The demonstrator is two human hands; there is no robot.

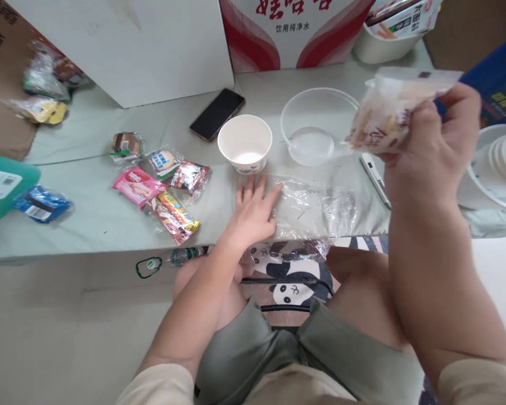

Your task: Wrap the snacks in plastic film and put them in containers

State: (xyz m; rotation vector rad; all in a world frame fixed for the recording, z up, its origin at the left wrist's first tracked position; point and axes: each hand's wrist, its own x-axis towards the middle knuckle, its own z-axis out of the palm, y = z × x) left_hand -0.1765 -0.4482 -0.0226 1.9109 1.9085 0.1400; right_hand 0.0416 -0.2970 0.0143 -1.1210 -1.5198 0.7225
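My right hand [436, 135] is raised over the right side of the table, its fingers closed on a small printed snack packet [383, 118] of white and clear film. Behind that packet stands a clear round plastic bowl [310, 143], partly covered by it. My left hand [255, 211] lies on the table with its fingers spread, touching a crinkled sheet of clear plastic wrap [306, 208] that hangs over the front edge. Just beyond its fingertips is a white paper cup [245, 143], upright, with nothing visible inside.
Several wrapped snacks [139, 185] lie to the left, beside a black phone [217, 114]. A white pen-like object [374, 179] lies below the right hand. Boxes [295, 39] line the back. A tub with stacked cups [489, 163] stands right, a green container [6, 188] left.
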